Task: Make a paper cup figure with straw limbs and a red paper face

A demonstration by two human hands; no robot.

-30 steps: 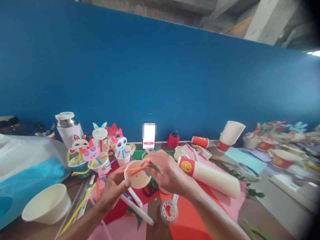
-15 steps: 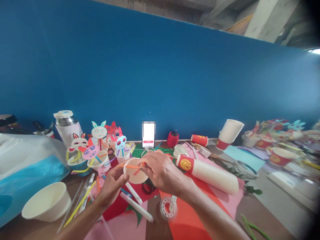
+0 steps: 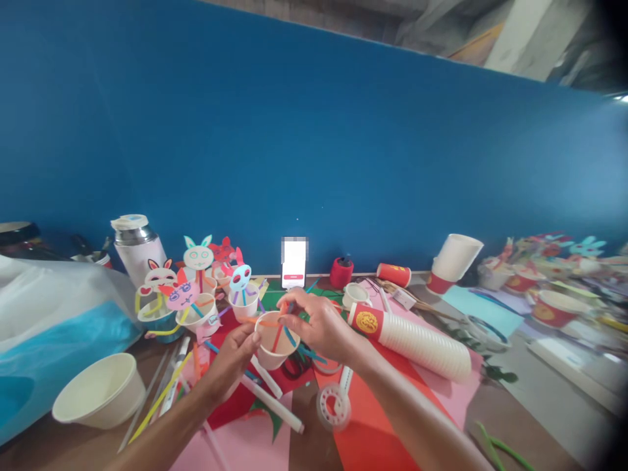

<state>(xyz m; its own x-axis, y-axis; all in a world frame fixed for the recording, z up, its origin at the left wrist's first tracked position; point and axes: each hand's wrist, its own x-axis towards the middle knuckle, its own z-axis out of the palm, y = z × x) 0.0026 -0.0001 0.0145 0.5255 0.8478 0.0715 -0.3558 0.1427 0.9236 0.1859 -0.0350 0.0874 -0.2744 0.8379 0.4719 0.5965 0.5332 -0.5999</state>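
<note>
Near the middle, a white paper cup [image 3: 273, 358] is tilted so that its inside shows. My left hand [image 3: 234, 358] pinches the cup's left rim, with an orange strip running by its fingertips. Over the right side of the cup, my right hand [image 3: 316, 324] has its fingers closed on an orange-red strip [image 3: 277, 339] that reaches down into the cup. A blue strip [image 3: 291, 337] curves beside it at the right rim. Several cups with paper animal faces, among them a pink one [image 3: 182, 296] and a light blue one [image 3: 241, 278], stand left of and behind my hands.
A long stack of paper cups [image 3: 422, 343] lies at the right. A tape roll [image 3: 334, 406] and a white marker [image 3: 275, 405] are in front. At the left are a big white bowl [image 3: 101, 392] and a thermos [image 3: 140, 252]. A lit phone [image 3: 294, 261] stands by the blue wall.
The cup has tipped more upright, showing more of its side. My right hand's fingers have risen, and the strip now stands steeper in the cup. Blue strips have come into sight beside it.
</note>
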